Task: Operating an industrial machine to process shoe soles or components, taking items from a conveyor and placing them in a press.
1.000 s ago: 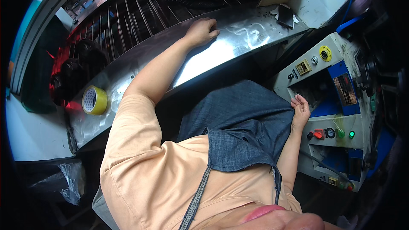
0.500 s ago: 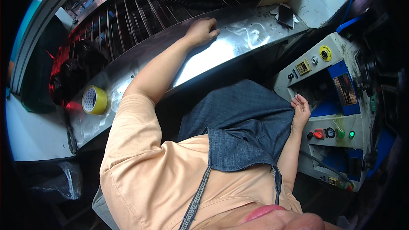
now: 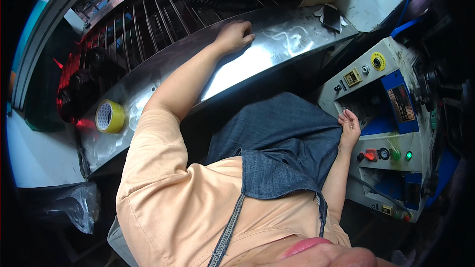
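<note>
My left hand [image 3: 234,37] rests on the shiny metal ledge [image 3: 185,75], close to its far edge beside a row of thin metal rods [image 3: 161,20]. Its fingers are curled in, and nothing shows in them. At my right side, my right hand [image 3: 349,127] is held at the edge of my dark denim apron [image 3: 282,133], near the grey control panel [image 3: 356,144]. The fingers there are loosely bent and apart, with nothing visible in them. A roll of yellow tape [image 3: 110,116] lies on the left part of the ledge.
A dark flat object [image 3: 331,18] lies at the ledge's right end. The panel carries a yellow-ringed button [image 3: 377,62], a red switch [image 3: 370,155] and a lit green lamp [image 3: 408,155]. Clear plastic [image 3: 85,210] hangs at lower left. Black machine parts [image 3: 79,89] stand in red light.
The thin rods beyond the ledge have shifted slightly. The clear plastic at lower left has changed shape and spread. Both my hands stay in place.
</note>
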The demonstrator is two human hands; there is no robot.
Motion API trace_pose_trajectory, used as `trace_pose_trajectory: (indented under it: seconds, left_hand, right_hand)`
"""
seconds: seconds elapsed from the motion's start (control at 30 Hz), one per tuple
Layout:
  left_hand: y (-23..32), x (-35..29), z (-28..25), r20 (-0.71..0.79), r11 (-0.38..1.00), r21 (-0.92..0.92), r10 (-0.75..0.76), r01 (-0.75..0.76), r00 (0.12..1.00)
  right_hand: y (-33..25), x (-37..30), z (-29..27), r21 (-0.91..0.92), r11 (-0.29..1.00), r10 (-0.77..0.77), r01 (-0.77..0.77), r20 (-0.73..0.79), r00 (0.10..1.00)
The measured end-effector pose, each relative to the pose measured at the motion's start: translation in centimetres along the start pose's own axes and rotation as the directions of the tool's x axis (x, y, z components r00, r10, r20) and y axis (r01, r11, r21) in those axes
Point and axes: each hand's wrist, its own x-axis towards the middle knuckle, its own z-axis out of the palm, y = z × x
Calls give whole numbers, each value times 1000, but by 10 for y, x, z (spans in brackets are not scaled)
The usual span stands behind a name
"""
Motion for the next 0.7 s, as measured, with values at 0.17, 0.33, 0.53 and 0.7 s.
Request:
trace_pose_trajectory:
  seconds: [0.17, 0.33, 0.53, 0.7]
  left_hand:
    - [-2, 1, 1, -1, 1000, 2, 7, -7, 1000]
    - [-1, 1, 1, -1, 1000, 14, 6, -6, 1000]
    - [0, 0, 0, 7, 1000, 10, 0, 0, 1000]
    - [1, 0, 0, 4, 1000, 18, 4, -4, 1000]
  right_hand:
    - [-1, 0, 1, -2, 1000, 3, -3, -4, 1000]
    - [-1, -1, 0, -17, 1000, -12, 12, 5, 1000]
    - [0, -1, 0, -25, 1000, -18, 18, 12, 1000]
    - [-1, -1, 0, -29, 1000, -11, 12, 10, 1000]
